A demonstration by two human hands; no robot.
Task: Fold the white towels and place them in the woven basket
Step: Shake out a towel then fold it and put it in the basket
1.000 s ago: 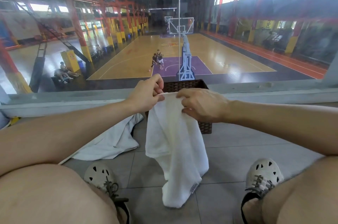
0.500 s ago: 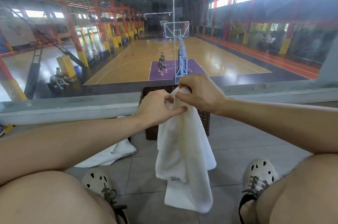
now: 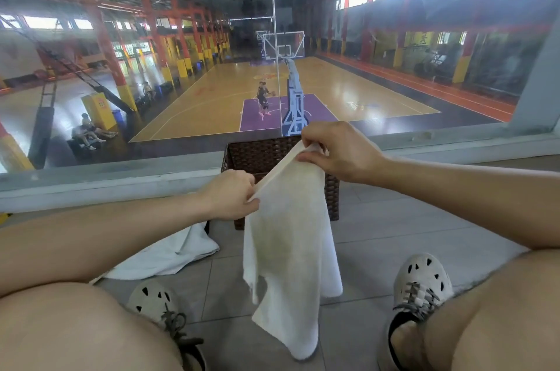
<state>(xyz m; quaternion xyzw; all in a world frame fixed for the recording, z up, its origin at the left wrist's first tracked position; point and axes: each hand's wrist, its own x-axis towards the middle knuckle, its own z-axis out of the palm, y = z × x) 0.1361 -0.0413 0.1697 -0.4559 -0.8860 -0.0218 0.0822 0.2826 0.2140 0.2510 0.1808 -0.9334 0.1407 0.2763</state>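
A white towel (image 3: 291, 243) hangs in the air between my knees, its lower end dangling just above the floor tiles. My right hand (image 3: 339, 152) pinches the towel's upper edge at the higher corner. My left hand (image 3: 230, 194) pinches the same edge lower and to the left, so the edge runs taut on a slant. Behind the towel stands the dark brown woven basket (image 3: 257, 155), partly hidden by the cloth. A second white towel (image 3: 169, 252) lies crumpled on the floor to the basket's left, under my left forearm.
A glass wall with a grey sill (image 3: 106, 182) runs right behind the basket, overlooking a basketball court. My two shoes (image 3: 421, 279) rest on the grey tiled floor (image 3: 369, 225) either side of the hanging towel. My bare knees fill the lower corners.
My hands have drawn apart along the towel's top edge: the right went up and right, the left down and left. The bunched edge is now stretched taut between them.
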